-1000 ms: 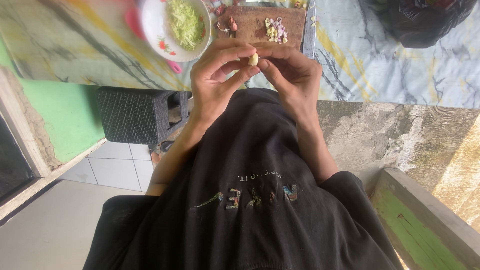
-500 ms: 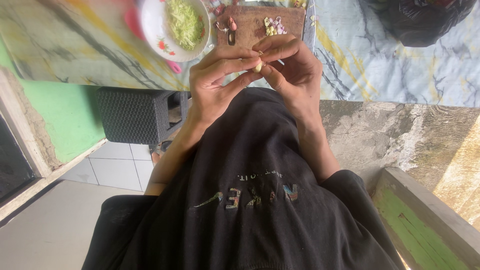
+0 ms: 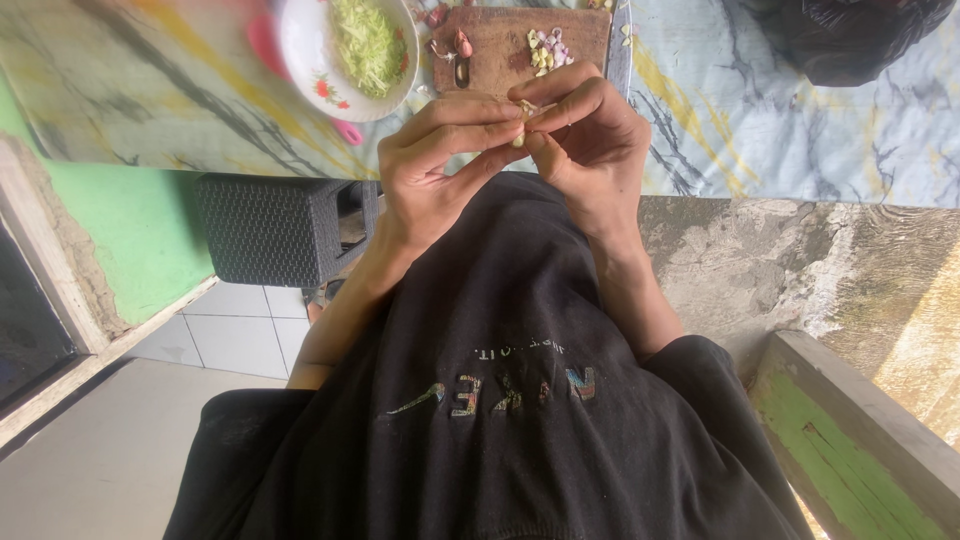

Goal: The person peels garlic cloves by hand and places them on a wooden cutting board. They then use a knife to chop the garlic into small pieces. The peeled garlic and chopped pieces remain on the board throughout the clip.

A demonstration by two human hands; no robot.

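Right now both hands meet just below the wooden cutting board [image 3: 520, 45], fingertips pressed together around one small pale clove [image 3: 519, 138], likely garlic. The left hand [image 3: 440, 165] pinches it from one side with thumb and forefinger; the right hand [image 3: 590, 150] curls over it, its fingers picking at what looks like the skin. So this clove seems to be mid-peel, neither bare nor set down.

On the board, a small heap of chopped pale and purplish bits [image 3: 546, 52] lies toward its right half, which suggests some cutting is already done. A couple of reddish pieces [image 3: 462, 45], whole as far as I can tell, sit toward its left end, probably still waiting. Left of the board, a white flowered plate [image 3: 305, 60] holds shredded green vegetable [image 3: 368, 42], apparently finished. Everything rests on a marbled cloth-covered surface [image 3: 760, 110].
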